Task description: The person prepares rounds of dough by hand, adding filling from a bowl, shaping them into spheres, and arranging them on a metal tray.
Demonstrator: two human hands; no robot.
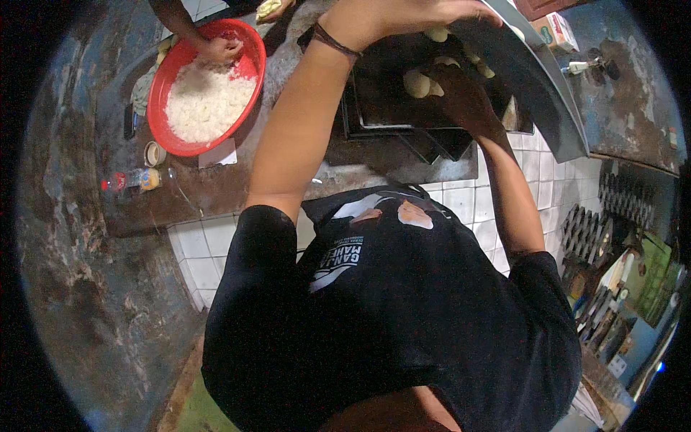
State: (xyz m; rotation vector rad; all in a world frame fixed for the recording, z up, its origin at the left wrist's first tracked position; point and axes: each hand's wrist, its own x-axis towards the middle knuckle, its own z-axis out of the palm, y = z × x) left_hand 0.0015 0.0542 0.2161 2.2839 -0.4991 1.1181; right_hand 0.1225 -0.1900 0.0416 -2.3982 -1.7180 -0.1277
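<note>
My left hand (425, 16) is at the upper edge, partly cut off, its fingers closed on the edge of a large dark panel (533, 79) that slants up on the right. Under it, my right hand (464, 93) reaches into a dark tray (381, 108). Its fingers touch or lie right beside pale, rounded pieces that look like dough (417, 83). Shadow hides how those fingers are set. More pale lumps (481, 66) lie deeper in the tray.
On the left, another person's hand (219, 52) works in a red basin (152, 108) of white, crumbly food. Near it lie a small bottle (150, 178) and a roll of tape (153, 153). A carton (560, 32) stands behind the panel. Knives (608, 306) hang at right.
</note>
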